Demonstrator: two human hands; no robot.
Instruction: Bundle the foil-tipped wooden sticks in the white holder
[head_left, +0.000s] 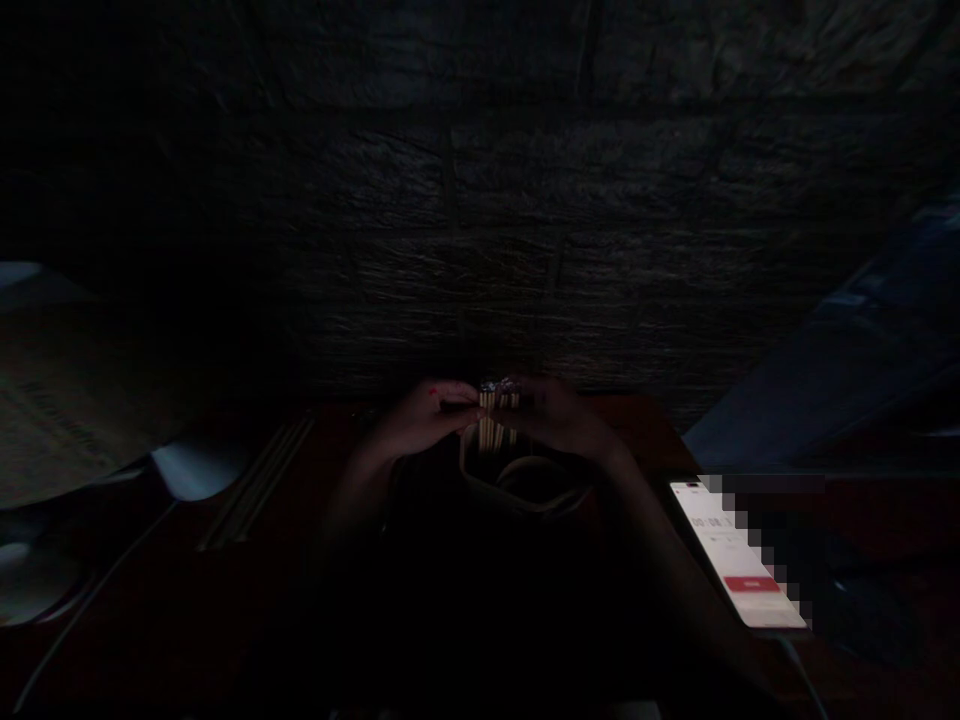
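Between my hands stands a bundle of thin, pale sticks (489, 434) with shiny upper ends. Their exact kind is too dark to make out. From the left, my left hand (433, 415) grips the bundle, thumb against the front and fingers behind. My right hand (553, 412) closes on it from the other side in the same way, partly lost in shadow. Just below the hands shows a curved, dark rim (529, 500), perhaps of a bag or container. The sticks' lower ends sink into the dark there.
On the dark table, several long thin sticks (259, 485) lie at left. A lit phone (739, 550) with a cable lies at right. A brownish printed package (67, 400) is at far left, near a white cable (112, 580). A rough block wall (487, 200) rises behind.
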